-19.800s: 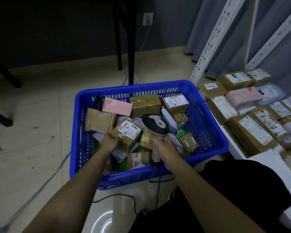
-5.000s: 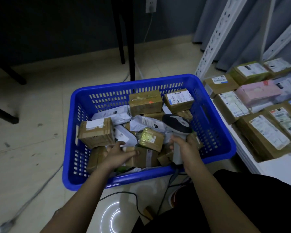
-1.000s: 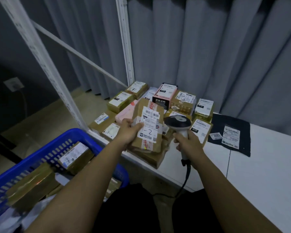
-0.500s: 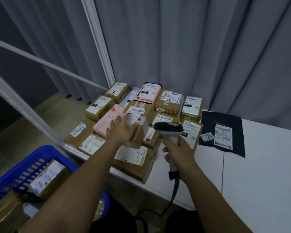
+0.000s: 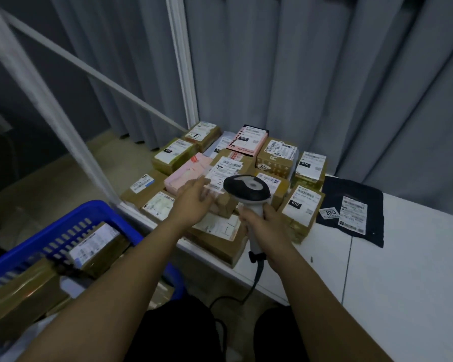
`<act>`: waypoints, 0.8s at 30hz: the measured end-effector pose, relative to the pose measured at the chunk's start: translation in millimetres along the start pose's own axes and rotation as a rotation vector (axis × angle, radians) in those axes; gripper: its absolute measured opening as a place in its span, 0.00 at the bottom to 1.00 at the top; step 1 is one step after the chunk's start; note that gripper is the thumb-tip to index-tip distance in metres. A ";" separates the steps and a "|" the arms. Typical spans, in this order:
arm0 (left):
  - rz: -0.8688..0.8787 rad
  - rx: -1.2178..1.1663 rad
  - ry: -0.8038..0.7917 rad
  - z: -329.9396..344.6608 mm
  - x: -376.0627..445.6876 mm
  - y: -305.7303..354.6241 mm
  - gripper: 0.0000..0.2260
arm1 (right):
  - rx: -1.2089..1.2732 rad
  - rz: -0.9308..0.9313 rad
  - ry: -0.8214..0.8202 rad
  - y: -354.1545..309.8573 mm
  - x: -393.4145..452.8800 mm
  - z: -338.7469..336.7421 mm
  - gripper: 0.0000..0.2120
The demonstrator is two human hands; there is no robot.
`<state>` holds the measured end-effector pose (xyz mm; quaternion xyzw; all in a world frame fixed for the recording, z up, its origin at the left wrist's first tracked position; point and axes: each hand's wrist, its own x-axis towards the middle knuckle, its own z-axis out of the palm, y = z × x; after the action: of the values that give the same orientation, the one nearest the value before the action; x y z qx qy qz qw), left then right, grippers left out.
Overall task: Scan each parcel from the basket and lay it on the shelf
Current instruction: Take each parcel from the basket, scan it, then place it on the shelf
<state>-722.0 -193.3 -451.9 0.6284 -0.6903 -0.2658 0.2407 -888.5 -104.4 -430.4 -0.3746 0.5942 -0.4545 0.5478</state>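
Blue slatted plastic basket (image 5: 63, 233), 8 o'clock: two brown taped cardboard parcels (image 5: 94, 250) visible. Left hand (image 5: 194, 202) relaxed, empty; right hand (image 5: 268, 226) grips grey handheld scanner (image 5: 247, 190).

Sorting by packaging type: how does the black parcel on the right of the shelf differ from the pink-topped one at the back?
The black parcel is a dark flat soft bag; the pink-topped parcel looks like a rigid box. The black parcel lies alone on the bare shelf; the pink-topped parcel rests on other parcels. Both carry white printed labels.
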 end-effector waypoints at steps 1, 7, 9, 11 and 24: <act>0.010 -0.081 -0.008 -8.9 -11.6 -2.3 0.15 | -0.013 -0.001 -0.037 -0.5 -4.8 5.0 0.17; -0.085 -0.447 0.103 -69.7 -107.0 -26.8 0.08 | -0.181 -0.035 -0.195 -13.8 -44.6 46.9 0.12; -0.147 -0.494 0.138 -88.4 -140.2 -46.9 0.08 | -0.227 -0.083 -0.266 -21.4 -62.6 70.4 0.08; -0.229 -0.550 0.179 -102.8 -171.0 -71.6 0.08 | -0.225 -0.134 -0.345 -26.4 -81.5 100.6 0.06; -0.751 -0.467 0.506 -152.7 -348.4 -249.4 0.12 | -0.376 0.175 -0.673 75.4 -180.1 277.8 0.11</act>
<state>-402.9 126.5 -504.9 0.8073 -0.2589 -0.3207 0.4224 -587.7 52.4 -442.4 -0.5444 0.4840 -0.1412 0.6704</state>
